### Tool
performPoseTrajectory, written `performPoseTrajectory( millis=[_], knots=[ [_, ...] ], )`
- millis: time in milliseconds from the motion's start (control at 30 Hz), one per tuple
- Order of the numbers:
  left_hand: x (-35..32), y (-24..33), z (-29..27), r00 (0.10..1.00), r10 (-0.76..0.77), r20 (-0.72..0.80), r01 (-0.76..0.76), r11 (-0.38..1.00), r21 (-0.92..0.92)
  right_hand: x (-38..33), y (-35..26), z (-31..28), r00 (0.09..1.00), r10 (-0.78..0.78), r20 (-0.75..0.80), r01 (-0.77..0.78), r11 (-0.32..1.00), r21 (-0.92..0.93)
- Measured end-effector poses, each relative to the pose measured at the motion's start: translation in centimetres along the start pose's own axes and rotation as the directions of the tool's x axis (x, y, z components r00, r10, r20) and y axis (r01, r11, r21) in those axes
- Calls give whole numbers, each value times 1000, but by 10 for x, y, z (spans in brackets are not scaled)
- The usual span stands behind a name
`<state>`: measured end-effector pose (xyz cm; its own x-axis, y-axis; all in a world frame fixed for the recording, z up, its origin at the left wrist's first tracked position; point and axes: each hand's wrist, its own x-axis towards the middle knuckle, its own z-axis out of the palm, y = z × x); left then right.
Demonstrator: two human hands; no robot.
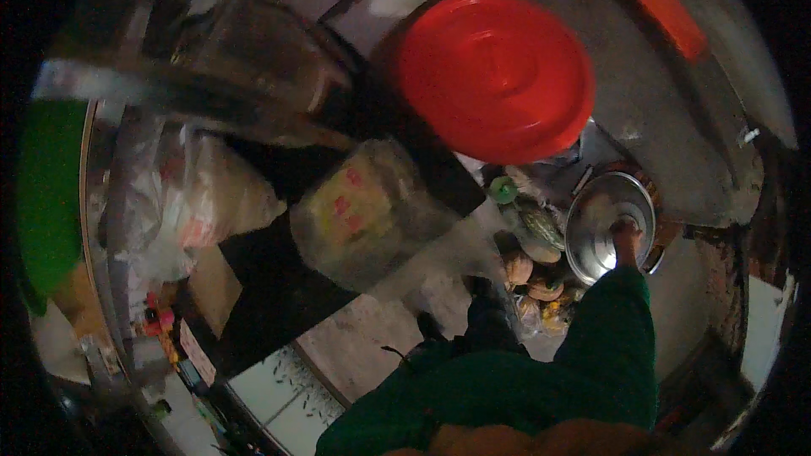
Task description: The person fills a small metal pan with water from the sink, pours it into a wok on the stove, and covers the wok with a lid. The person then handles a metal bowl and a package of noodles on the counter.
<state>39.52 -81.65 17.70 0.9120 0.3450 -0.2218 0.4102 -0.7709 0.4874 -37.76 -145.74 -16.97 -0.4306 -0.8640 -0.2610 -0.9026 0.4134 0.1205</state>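
Observation:
My right hand (pixel 627 239) reaches out in a green sleeve and is closed at the middle of a round, shiny metal lid (pixel 591 241), where its knob would be. The knob itself is hidden by my fingers. Beneath the lid, whatever it covers cannot be made out, though a bit of a curved metal rim shows by its lower right edge. Close to the lid's left side lie gourds (pixel 541 232) and brownish round vegetables (pixel 517 268). My left hand is outside the picture.
Beyond the vegetables stands a large red plastic lid or tub cover (pixel 498 76). A clear plastic bag (pixel 363 211) with yellow contents sits on a dark surface, near another stuffed bag (pixel 211 194). A wall edge (pixel 726 287) runs along the right.

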Motion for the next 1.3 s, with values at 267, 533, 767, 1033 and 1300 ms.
performPoseTrajectory(
  millis=[267,533,767,1033,1300],
  knots=[
    [9,-145,-88,989,-130,-77,127,991,-43,-18,45,-34,981,-149,-128,143,988,-56],
    [35,-341,-135,952,-297,-68,292,953,-79,-45,104,-95,923,-40,-382,154,950,272],
    [51,-540,-102,886,-463,27,463,879,-115,-101,99,-188,706,-404,-582,547,833,86],
    [-4,-732,-67,752,-632,188,654,752,-87,-267,-38,-289,560,-614,-555,750,661,25],
    [-76,-819,-38,635,-716,289,768,625,-140,-556,-252,-321,132,-882,-453,893,-92,441]
  ],
)
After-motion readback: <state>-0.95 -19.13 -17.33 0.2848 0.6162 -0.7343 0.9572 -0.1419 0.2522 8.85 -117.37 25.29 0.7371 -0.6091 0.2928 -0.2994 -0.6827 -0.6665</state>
